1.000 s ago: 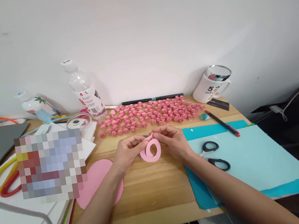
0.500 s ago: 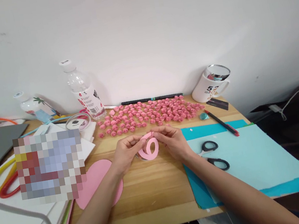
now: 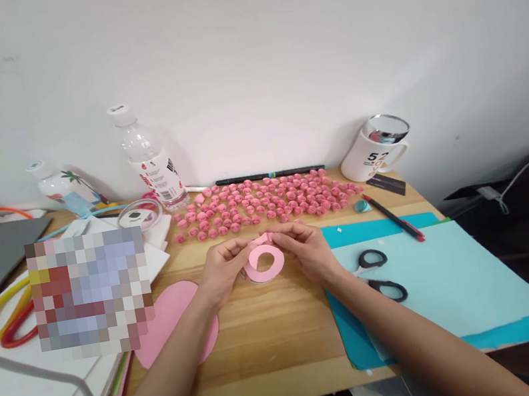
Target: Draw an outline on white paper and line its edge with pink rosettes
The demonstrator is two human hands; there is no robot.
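Note:
Over the middle of the wooden table, a pink paper spiral strip hangs in loose rings from my fingers. My left hand pinches its upper left side. At the upper right, my right hand grips the strip between thumb and fingers, close to the left fingertips. Just beyond both hands lie many small rolled pink paper roses. A pink paper circle rests flat on the table, partly under my left forearm.
Black-handled scissors lie on light blue paper sheets at right, near a black pen and a white mug. A plastic bottle stands back left. Yellow-and-red-handled scissors rest on papers at left.
The spiral's hanging rings have drawn together into one wider ring. My hands stay almost in place, both still gripping the strip.

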